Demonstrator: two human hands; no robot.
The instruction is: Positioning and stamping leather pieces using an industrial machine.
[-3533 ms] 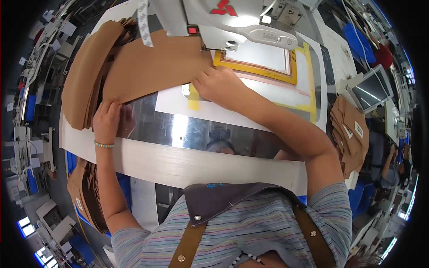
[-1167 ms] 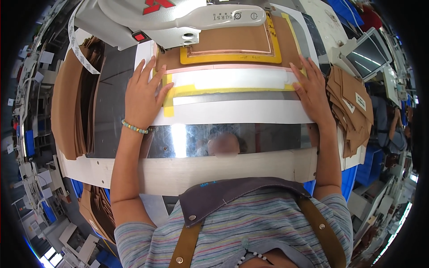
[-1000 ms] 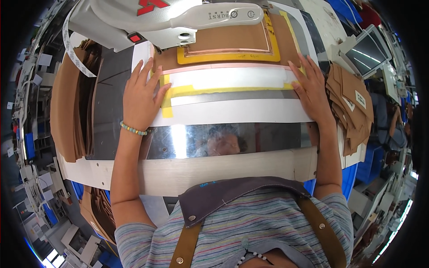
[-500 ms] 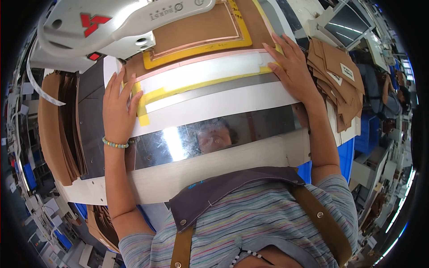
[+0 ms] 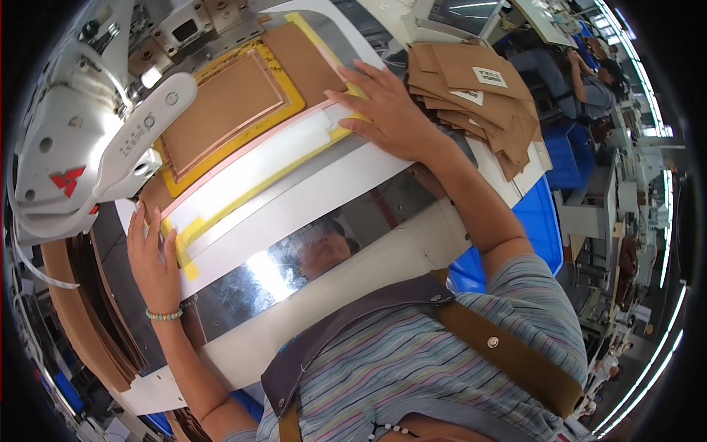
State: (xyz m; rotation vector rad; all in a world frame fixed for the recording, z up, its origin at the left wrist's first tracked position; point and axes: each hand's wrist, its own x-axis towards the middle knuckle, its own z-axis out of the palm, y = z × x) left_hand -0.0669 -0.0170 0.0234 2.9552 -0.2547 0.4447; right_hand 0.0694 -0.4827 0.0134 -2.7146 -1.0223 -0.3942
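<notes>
In the head view, a brown sheet (image 5: 222,118) lies flat under a yellow frame (image 5: 289,82), whose middle leaves the brown surface bare. The left hand (image 5: 156,254) rests with fingers spread at the sheet's lower left corner, beside the yellow tape (image 5: 195,227). The right hand (image 5: 387,107) is spread too, its fingertips at the sheet's lower right edge. Neither hand pinches anything. Whether the left fingertips press on the sheet or only on the tape is hard to tell, as they sit close to the pale machine head (image 5: 77,147).

If one hand pushed harder than the other, the sheet and frame could turn out of square. The left fingers seem the more exposed, being so near the machine. A wide sweep of the right arm could knock the loose, overlapping brown pieces (image 5: 475,88) beside it, while the brown stack (image 5: 77,306) on the left stands close to the left forearm.
</notes>
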